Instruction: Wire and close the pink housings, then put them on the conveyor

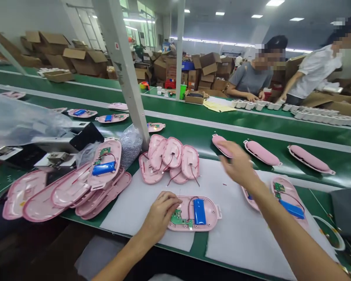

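My left hand (161,212) rests with curled fingers on the left end of an open pink shell (206,212), which lies on a white foam sheet (240,230). That shell holds a green circuit board (179,219) and a blue battery (198,211). My right hand (236,162) hovers open above the sheet with its fingers spread. It is just in front of a closed pink case (219,142) on the green belt. Several pink shell halves with wires (171,158) lie stacked beyond the open shell.
Another stack of pink shells (76,187) lies at the left, one with a blue battery. Two more closed pink cases (261,153) sit on the belt (193,136) at the right. A grey post (125,66) stands ahead. Two people work at the far belt among cardboard boxes.
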`<state>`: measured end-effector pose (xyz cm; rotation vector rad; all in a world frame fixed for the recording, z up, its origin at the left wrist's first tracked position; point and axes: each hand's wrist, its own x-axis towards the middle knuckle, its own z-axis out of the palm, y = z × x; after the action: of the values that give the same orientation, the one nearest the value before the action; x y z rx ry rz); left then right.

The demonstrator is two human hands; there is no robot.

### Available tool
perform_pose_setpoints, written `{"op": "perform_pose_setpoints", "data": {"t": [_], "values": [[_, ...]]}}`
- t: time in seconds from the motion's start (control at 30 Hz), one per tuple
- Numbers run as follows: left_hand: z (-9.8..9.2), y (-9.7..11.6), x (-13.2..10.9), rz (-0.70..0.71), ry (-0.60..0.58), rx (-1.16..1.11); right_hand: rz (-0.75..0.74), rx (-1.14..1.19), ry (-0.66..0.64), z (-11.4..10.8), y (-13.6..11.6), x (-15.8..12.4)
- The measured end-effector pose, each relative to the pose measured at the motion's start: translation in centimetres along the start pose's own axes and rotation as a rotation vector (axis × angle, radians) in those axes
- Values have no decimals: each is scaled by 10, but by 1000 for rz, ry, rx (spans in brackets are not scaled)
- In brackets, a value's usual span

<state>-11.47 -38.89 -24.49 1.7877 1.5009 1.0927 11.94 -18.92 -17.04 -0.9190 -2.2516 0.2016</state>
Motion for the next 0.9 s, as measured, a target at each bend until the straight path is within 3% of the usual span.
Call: {"op": "perform_pose_setpoints", "data": {"t": [0.13, 0.17, 0.23, 0.33, 0.43, 0.53, 0.67, 0.83, 0.9], "values": [[7, -6, -2, -127, 148, -137, 2, 46, -529, 79, -14, 82], [9, -6, -2, -136, 180, -143, 26, 48, -613, 92, -12, 95], [11, -5, -1, -128, 232, -158, 76, 29, -646, 98, -4, 106], [14, -5, 2, -91, 258, -198, 137, -10, -618, 61, 17, 81], [19, -2, 8, -52, 273, -230, 122, 159, -618, 0, 29, 20], [24, 8, 15, -18, 307, -259, 219, 287, -488, -41, 14, -43], [33, 30, 16, 26, 393, -158, 293, 262, -230, -48, -29, -86], [34, 37, 7, 182, 524, 222, 238, 392, -254, -36, -63, -84], [31, 31, 6, 193, 567, 228, 247, 438, -268, -31, -65, -80]]}}
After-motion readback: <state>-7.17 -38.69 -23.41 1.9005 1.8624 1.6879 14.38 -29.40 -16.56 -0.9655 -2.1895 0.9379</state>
